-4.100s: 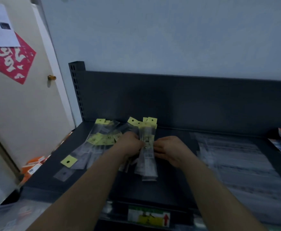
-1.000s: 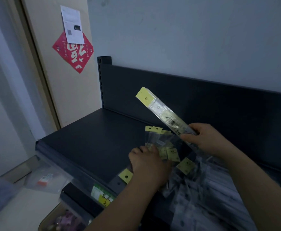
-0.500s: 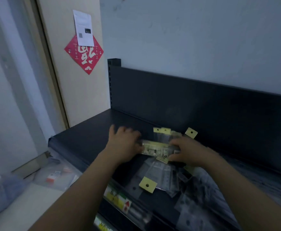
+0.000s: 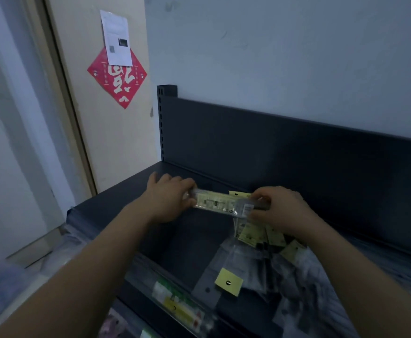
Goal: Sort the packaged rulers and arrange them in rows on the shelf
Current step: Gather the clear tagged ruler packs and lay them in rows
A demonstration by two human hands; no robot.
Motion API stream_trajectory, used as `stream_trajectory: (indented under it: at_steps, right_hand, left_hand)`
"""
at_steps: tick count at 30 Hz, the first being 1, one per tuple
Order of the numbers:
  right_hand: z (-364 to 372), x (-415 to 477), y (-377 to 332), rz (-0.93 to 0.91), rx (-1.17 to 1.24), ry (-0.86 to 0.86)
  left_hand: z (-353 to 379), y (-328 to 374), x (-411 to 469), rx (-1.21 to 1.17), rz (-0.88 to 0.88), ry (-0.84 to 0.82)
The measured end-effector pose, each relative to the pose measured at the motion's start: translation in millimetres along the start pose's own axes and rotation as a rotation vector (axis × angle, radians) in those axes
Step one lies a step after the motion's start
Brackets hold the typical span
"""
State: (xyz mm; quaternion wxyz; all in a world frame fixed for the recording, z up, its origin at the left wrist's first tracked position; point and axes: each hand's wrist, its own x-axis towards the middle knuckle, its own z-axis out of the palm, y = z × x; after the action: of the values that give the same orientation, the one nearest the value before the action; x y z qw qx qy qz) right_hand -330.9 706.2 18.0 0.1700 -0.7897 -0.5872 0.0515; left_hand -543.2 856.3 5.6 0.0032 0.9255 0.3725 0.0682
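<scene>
Compared with one second ago: the packaged ruler was then raised and tilted in the right hand alone, while the left hand lay on the pile. Now it is held level, lengthwise along the back panel, with a hand at each end. Compared with half a second ago, the two-handed hold is unchanged. The view is turned slightly.

Grip state: the left hand is clamped on the left end of the pack, fingers curled round it. The right hand is clamped on the right end, thumb below and fingers curled over the top. Whether the pack touches the shelf cannot be told. It is low over the rear of the shelf, just left of the pile.

Holders and contents:
- The clear sleeve of the held pack is seen to contain a pale yellow printed ruler.
- The pile of packaged rulers is carried on the shelf at the right, loose and overlapping. One yellow header card with a punched hole lies nearest the front edge.
- A label strip is fixed along the shelf front. What lies below it is blurred.

On the door at the left, a red paper is partly overlapped by a white sheet.
</scene>
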Motion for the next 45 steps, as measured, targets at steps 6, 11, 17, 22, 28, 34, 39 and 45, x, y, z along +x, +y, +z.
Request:
stream_trajectory:
  at_steps: [6,11,17,22,28,34,39,45]
  right_hand:
    - [18,35,-18,0.168,0.270,0.088]
    - [52,54,-42,0.216,0.342,0.140]
    - [79,53,-52,0.379,0.294,0.163]
    - [88,66,-76,0.405,0.287,0.261]
    - [94,89,-74,0.555,0.029,0.095]
    - [114,93,-88,0.491,-0.275,0.010]
    - [116,82,-96,0.421,-0.273,-0.133]
    - [108,58,-111,0.413,-0.300,-0.262]
  left_hand:
    - [-3,-62,44,-0.209,0.138,-0.047]
    - [21,-97,65,-0.341,0.270,-0.067]
    - [42,-139,85,-0.406,0.367,-0.097]
    - [44,-140,104,-0.496,0.455,-0.143]
    - [42,-131,130,-0.241,0.396,-0.166]
    - [57,-126,119,0.169,0.499,0.003]
    - [64,-132,102,0.024,0.463,-0.246]
    - [57,-134,67,0.034,0.474,-0.327]
